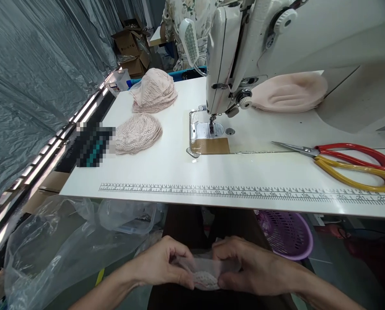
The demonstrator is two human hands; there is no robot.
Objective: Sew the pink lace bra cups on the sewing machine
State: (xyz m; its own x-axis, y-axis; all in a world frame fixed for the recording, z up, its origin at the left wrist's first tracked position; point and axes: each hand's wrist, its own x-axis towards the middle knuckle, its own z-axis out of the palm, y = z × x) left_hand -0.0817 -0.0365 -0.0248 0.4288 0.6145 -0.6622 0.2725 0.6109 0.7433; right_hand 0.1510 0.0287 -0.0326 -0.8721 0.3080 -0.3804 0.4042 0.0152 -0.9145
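Over my lap, below the table's front edge, my left hand [173,262] and my right hand [237,267] pinch a piece of sheer fabric with a pale lace part [205,279] between them. Fingers of both hands are closed on its two sides, and thin see-through material covers some fingertips. On the table, two stacks of pink lace cups lie at the left, the rear stack [155,90] and the front stack [138,133]. The sewing machine [226,64] stands above its needle plate [208,130], apart from my hands.
Scissors [341,161] with red and yellow handles lie on the right of the white table [166,165], behind a printed ruler [244,191]. Smooth pink cups [289,92] rest behind the needle. A purple basket [289,237] and plastic bag [66,249] are below. Someone in floral clothing [189,13] is beyond.
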